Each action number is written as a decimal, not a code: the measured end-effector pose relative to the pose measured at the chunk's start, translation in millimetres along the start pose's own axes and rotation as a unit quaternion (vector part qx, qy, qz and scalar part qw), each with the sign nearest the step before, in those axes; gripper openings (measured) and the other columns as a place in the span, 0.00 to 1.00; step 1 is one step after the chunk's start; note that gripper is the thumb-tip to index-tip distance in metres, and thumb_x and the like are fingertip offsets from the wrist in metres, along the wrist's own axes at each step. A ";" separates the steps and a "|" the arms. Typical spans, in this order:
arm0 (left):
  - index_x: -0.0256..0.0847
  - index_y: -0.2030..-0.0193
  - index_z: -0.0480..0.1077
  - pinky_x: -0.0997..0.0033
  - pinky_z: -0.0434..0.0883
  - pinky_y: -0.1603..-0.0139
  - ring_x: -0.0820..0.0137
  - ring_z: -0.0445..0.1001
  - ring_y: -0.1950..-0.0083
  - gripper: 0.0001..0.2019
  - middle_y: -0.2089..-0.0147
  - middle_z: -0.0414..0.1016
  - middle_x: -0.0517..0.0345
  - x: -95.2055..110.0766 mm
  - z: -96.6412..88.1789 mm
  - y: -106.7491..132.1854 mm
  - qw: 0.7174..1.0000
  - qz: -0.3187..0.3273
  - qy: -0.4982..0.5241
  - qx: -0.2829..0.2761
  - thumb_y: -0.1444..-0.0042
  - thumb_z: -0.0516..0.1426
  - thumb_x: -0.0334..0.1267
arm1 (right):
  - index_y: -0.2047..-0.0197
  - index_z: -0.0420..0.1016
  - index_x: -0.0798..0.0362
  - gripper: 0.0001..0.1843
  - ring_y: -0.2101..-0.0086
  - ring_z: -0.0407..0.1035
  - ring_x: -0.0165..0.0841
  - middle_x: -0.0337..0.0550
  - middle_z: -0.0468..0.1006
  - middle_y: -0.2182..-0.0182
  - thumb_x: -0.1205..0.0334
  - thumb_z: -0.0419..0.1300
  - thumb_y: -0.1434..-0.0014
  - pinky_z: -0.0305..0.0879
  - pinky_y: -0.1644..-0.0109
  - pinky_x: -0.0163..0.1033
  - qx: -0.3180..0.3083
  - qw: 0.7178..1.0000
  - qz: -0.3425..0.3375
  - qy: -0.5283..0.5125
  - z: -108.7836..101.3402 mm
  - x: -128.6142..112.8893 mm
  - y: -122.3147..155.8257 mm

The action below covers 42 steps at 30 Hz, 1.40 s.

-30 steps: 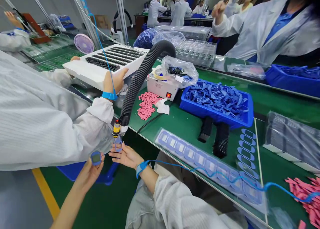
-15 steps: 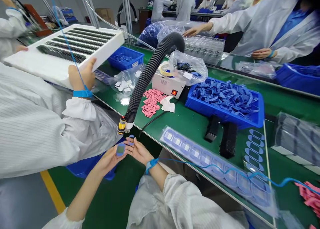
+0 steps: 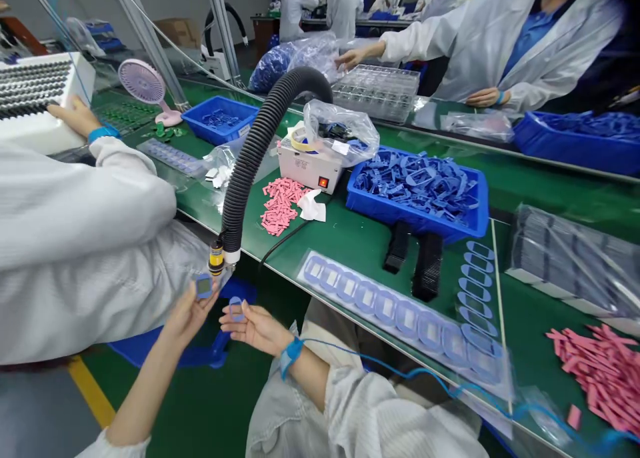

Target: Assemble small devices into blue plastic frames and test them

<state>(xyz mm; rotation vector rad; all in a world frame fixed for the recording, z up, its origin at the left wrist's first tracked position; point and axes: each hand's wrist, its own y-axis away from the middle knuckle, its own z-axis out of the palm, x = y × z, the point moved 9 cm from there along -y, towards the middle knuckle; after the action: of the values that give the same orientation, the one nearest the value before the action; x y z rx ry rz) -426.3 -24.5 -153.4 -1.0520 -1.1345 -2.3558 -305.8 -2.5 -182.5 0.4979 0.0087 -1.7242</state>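
Note:
My left hand point(image 3: 193, 311) grips a small blue-framed piece with a dark grey screen point(image 3: 204, 286), close under the nozzle end of a black corrugated hose point(image 3: 245, 171). A yellow cylindrical sensor point(image 3: 217, 258) sits beside that nozzle. Held between the thumb and fingers of my right hand point(image 3: 257, 328) is a blue oval frame point(image 3: 237, 309), with a blue wrist strap point(image 3: 291, 357) behind it. The two hands are apart, both off the table's front edge.
On the green table lie a clear sheet of blue oval frames point(image 3: 385, 308), a blue bin of blue parts point(image 3: 357, 201), black stacks point(image 3: 427, 268), a pink heap point(image 3: 280, 208) and a white box point(image 3: 307, 168). At left, a co-worker's hand point(image 3: 75, 118) holds a white foam tray point(image 3: 83, 88).
My hands have moved apart; the left one has risen towards the nozzle with the screen piece. The co-worker's foam tray has shifted left, and the view has turned right.

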 end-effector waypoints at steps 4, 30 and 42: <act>0.34 0.54 0.73 0.71 0.76 0.55 0.67 0.81 0.61 0.11 0.61 0.83 0.47 -36.2 34.1 5.7 0.998 -0.053 -0.017 -0.007 0.39 0.52 0.27 | 0.57 0.74 0.61 0.24 0.65 0.75 0.29 0.48 0.80 0.65 0.45 0.58 0.42 0.67 0.61 0.32 0.021 0.999 -0.020 -0.021 12.9 -1.1 49.9; 0.40 0.59 0.78 0.76 0.73 0.69 0.72 0.76 0.71 0.16 0.68 0.81 0.56 -166.4 314.0 238.4 0.889 -0.307 0.087 -0.329 0.49 0.62 0.48 | 0.66 0.80 0.45 0.19 0.78 0.72 0.26 0.42 0.79 0.75 0.39 0.62 0.51 0.69 0.75 0.29 0.280 0.888 -0.361 -0.051 -2.0 -148.4 342.2; 0.38 0.59 0.78 0.79 0.72 0.72 0.74 0.77 0.70 0.16 0.65 0.82 0.55 -192.8 329.9 242.7 0.904 -0.315 0.093 -0.275 0.50 0.63 0.47 | 0.66 0.80 0.41 0.18 0.73 0.75 0.34 0.46 0.80 0.72 0.39 0.61 0.50 0.72 0.75 0.36 0.352 0.824 -0.444 0.030 -10.3 -168.0 385.5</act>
<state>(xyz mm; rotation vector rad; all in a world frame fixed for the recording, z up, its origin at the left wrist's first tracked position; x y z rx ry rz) -2.0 72.1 -28.7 -0.6233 -0.8289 -3.3430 80.8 71.8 -34.2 1.2350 -0.4315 -2.6252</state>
